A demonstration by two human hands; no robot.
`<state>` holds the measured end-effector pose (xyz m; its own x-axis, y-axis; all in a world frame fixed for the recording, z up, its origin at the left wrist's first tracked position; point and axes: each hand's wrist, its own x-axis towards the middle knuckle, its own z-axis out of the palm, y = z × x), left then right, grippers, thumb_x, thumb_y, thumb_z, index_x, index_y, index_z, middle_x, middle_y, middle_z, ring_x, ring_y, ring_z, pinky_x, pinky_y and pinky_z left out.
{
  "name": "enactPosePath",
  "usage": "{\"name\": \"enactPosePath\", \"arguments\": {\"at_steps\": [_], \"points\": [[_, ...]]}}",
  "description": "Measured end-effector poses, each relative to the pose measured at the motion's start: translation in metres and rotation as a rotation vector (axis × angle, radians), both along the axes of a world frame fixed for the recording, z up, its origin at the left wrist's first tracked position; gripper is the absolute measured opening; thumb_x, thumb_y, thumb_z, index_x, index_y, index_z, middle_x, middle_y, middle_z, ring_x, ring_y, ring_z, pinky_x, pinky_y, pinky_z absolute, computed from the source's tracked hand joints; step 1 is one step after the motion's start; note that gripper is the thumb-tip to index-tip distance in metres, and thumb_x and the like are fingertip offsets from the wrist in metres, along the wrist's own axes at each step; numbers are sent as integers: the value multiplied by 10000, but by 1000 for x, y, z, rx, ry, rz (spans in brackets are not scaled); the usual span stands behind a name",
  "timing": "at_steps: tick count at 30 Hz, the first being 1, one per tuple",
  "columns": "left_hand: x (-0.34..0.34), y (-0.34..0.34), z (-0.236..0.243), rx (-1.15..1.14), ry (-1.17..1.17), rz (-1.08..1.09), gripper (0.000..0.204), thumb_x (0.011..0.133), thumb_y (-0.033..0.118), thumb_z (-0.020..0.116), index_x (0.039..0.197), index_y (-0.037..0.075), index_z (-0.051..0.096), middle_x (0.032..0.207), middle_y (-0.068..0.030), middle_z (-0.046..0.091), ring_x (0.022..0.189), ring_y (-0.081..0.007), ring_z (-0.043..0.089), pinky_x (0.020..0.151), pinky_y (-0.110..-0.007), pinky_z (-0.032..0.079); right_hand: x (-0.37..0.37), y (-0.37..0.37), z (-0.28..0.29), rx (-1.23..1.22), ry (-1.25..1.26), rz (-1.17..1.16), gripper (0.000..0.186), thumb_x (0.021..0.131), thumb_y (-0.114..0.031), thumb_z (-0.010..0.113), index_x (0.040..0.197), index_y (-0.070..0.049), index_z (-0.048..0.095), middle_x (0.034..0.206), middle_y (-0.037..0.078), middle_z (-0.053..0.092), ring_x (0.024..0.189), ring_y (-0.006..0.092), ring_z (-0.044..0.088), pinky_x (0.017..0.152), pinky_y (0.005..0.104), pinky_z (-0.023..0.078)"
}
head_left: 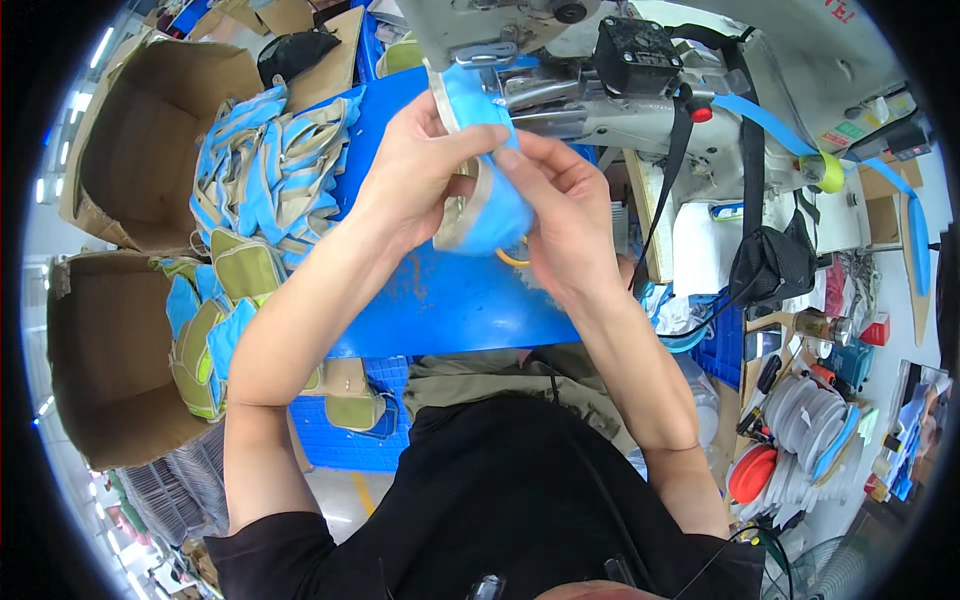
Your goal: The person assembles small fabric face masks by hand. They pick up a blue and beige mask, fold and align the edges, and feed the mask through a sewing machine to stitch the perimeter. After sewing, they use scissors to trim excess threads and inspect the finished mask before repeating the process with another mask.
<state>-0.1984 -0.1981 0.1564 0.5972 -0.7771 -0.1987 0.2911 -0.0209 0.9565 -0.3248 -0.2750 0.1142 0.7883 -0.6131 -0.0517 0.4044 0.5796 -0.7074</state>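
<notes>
In front of the sewing machine point(530, 30), my two hands hold up a curved blue fabric piece point(500, 218) with beige edging. My left hand point(415, 165) pinches its left side, thumb laid across the blue cloth. Gripping the right side, my right hand point(570, 200) has its thumb and fingers closed near the left thumb. The fabric's upper end reaches up close to the machine's presser foot area. Part of the piece is hidden behind my fingers. Below it lies the blue work table point(430, 310), scuffed in places.
Blue-and-beige sewn pieces point(270, 170) are heaped at the left, beside two cardboard boxes point(110, 350). Green and blue pieces point(205, 340) hang from the lower box. A blue tape point(765, 118) runs along the machine at right. A black pouch point(775, 265) and white rolls point(805, 410) sit rightward.
</notes>
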Motion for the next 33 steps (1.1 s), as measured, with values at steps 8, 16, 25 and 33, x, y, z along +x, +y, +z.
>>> {"name": "enactPosePath", "arguments": {"at_steps": [8,16,25,33], "points": [[7,1,-1,-81,-6,-50,321,872,57,737,1149,28,577,986,-56,686,852,-145,691,755,-319,581,7,0,-2,-63,83,-51,298,932,-97,742,1170,61,655,976,81,731,888,106,683,778,241,541],[19,4,-9,-71,-27,-37,312,896,84,728,1172,26,597,1025,-45,695,919,-120,683,820,-308,563,-69,-39,54,-771,254,-374,263,943,-112,715,1191,-30,692,1089,64,719,1010,127,659,926,275,511],[27,4,-15,-145,112,-1,321,972,270,653,1155,7,624,1025,-67,684,936,-162,661,799,-372,559,-188,-293,222,-1392,487,-1248,471,895,-212,771,1288,20,656,1246,150,679,1128,189,631,996,310,469],[29,-13,-25,-134,35,172,247,968,230,677,1093,18,651,974,-40,665,914,-120,625,794,-287,502,-218,-477,244,-826,1163,-850,451,953,-434,634,1200,-59,675,1147,113,678,1077,250,617,966,394,466]]}}
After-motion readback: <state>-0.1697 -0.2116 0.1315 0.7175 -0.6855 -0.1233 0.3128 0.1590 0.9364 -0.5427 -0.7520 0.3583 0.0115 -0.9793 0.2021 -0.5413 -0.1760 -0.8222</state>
